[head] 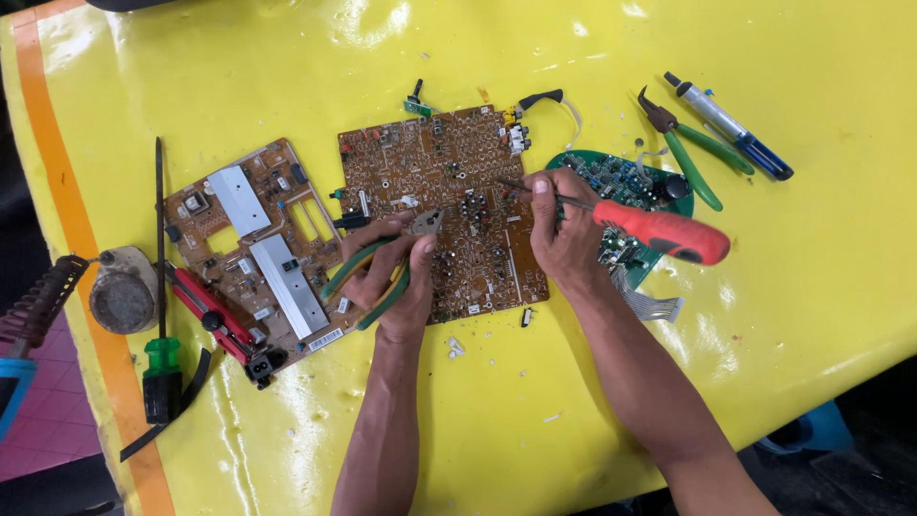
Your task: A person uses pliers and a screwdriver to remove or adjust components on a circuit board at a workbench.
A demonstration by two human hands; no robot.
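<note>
A large brown circuit board (449,172) lies in the middle of the yellow table (535,401). My left hand (396,277) rests on its lower left part and grips green-handled pliers (368,277), whose jaws point at the board's centre. My right hand (564,229) holds a screwdriver with a red handle (664,234); its metal tip touches the board near the upper right. Both forearms reach in from the bottom edge.
A second brown board with metal heat sinks (263,244) lies to the left. A green board (626,182) with a ribbon cable sits under my right hand. Green-handled cutters (693,153) and a blue desoldering pump (731,129) lie at upper right. A green screwdriver (160,373) and soldering iron stand (43,296) are at left.
</note>
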